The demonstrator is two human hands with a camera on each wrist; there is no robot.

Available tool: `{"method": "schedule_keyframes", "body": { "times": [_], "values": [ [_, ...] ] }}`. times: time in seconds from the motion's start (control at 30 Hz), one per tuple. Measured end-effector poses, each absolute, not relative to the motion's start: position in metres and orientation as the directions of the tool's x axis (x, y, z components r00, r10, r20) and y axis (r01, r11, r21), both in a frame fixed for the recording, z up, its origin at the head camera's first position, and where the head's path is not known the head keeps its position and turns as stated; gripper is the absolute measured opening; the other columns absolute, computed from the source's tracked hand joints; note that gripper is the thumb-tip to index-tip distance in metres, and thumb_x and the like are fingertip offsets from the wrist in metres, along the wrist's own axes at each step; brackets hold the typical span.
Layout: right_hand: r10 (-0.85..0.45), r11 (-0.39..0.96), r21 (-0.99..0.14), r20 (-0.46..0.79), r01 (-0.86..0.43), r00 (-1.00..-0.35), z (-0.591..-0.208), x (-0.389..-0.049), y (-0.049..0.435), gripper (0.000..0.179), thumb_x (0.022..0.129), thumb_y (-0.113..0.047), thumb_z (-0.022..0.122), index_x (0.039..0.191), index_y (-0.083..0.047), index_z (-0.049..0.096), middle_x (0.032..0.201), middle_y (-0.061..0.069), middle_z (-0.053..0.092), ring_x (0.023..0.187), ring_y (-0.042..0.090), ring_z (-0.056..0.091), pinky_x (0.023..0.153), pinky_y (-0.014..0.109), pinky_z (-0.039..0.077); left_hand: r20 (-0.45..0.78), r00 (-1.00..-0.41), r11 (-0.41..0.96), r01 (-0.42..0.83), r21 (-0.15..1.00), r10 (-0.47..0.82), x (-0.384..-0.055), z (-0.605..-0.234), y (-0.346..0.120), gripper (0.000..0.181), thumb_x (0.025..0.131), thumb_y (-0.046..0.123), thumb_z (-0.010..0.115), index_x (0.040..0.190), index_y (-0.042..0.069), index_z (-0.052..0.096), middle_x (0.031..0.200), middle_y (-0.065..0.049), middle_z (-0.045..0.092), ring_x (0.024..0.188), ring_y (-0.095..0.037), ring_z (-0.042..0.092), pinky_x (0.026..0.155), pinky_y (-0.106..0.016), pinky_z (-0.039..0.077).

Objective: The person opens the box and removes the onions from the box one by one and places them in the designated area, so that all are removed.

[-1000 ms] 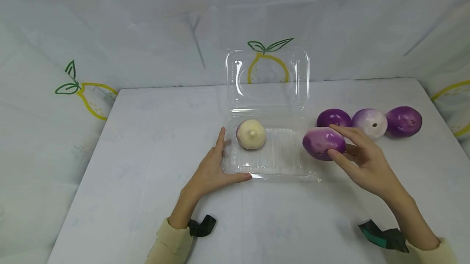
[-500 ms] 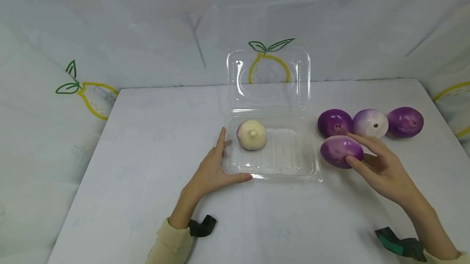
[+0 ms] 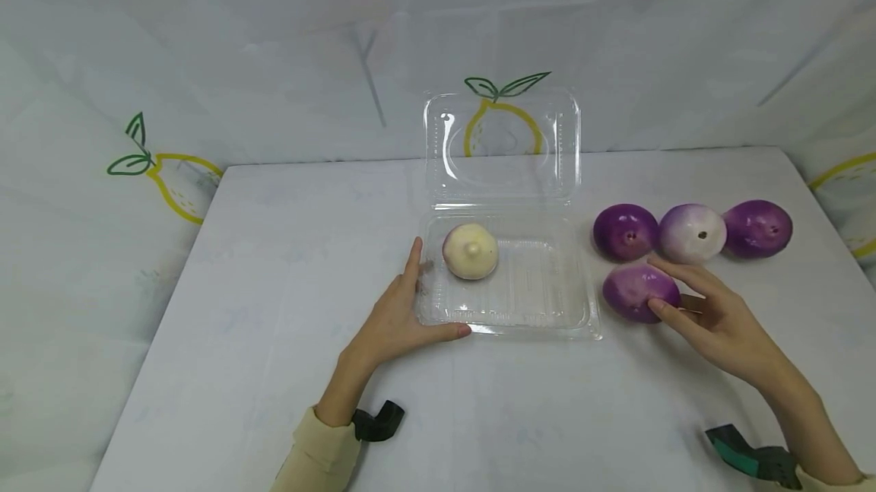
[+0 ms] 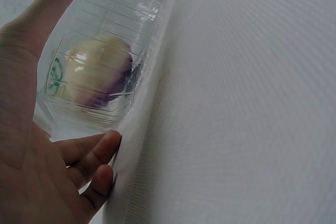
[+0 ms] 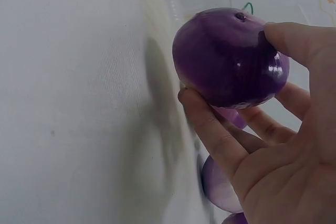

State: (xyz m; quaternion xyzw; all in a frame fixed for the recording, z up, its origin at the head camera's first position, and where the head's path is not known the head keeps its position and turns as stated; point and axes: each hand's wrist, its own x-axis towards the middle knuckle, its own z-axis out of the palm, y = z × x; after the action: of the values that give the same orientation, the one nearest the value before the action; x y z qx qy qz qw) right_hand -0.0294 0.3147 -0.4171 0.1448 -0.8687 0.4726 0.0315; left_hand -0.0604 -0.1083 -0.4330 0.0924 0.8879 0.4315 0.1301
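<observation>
Between its thumb and fingers, the right grip (image 3: pixel 722 326) pinches a purple onion (image 3: pixel 633 293); against the outspread left grip (image 3: pixel 390 317) rests a clear clamshell (image 3: pixel 541 287).

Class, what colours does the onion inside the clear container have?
Cream and purple: the onion shows both best in the left wrist view.

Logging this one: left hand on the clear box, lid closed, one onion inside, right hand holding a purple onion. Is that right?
Not quite: the head view shows the lid open, not closed. The rest stands: left hand on the clear box, one onion inside, right hand holding a purple onion.
</observation>
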Motion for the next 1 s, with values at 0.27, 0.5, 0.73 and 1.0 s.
{"method": "schedule_keyframes", "body": {
  "times": [0.27,0.5,0.73,1.0],
  "values": [
    [-0.227,0.545,-0.796,0.162,-0.263,-0.96,-0.421,-0.031,0.319,0.058,0.089,0.012,0.068,0.144,-0.003,0.056,0.14,-0.029,0.049,0.123,-0.016,0.047,0.089,-0.003,0.043,-0.153,-0.951,0.611,0.046,0.79,0.269,-0.06,-0.433,-0.108,0.14,0.067,0.057,0.091,0.163,0.037,-0.008,0.162,-0.007,0.041,0.147,-0.027,0.046,0.12,-0.054,0.038],
    [-0.237,0.552,-0.789,0.162,-0.27,-0.958,-0.425,-0.032,0.322,0.058,0.089,0.012,0.068,0.144,-0.002,0.056,0.141,-0.031,0.049,0.124,-0.018,0.045,0.089,-0.004,0.042,-0.158,-0.949,0.611,0.044,0.79,0.272,-0.061,-0.433,-0.108,0.14,0.067,0.058,0.091,0.163,0.036,-0.009,0.162,-0.007,0.041,0.146,-0.026,0.046,0.12,-0.053,0.038],
    [-0.245,0.57,-0.779,0.144,-0.263,-0.959,-0.425,-0.033,0.323,0.063,0.09,0.009,0.069,0.147,-0.014,0.057,0.137,-0.03,0.048,0.121,-0.017,0.046,0.089,-0.004,0.041,-0.158,-0.949,0.61,0.043,0.791,0.272,-0.06,-0.433,-0.109,0.14,0.067,0.058,0.091,0.162,0.039,-0.01,0.162,-0.006,0.041,0.147,-0.024,0.045,0.12,-0.052,0.037],
    [-0.23,0.595,-0.768,0.117,-0.235,-0.966,-0.426,-0.033,0.326,0.064,0.091,0.005,0.069,0.149,-0.019,0.055,0.139,-0.025,0.049,0.116,-0.017,0.047,0.087,-0.003,0.042,-0.168,-0.948,0.611,0.034,0.791,0.27,-0.06,-0.433,-0.109,0.14,0.066,0.061,0.09,0.161,0.042,-0.011,0.162,-0.004,0.041,0.148,-0.023,0.044,0.121,-0.052,0.037]
  ]
}}
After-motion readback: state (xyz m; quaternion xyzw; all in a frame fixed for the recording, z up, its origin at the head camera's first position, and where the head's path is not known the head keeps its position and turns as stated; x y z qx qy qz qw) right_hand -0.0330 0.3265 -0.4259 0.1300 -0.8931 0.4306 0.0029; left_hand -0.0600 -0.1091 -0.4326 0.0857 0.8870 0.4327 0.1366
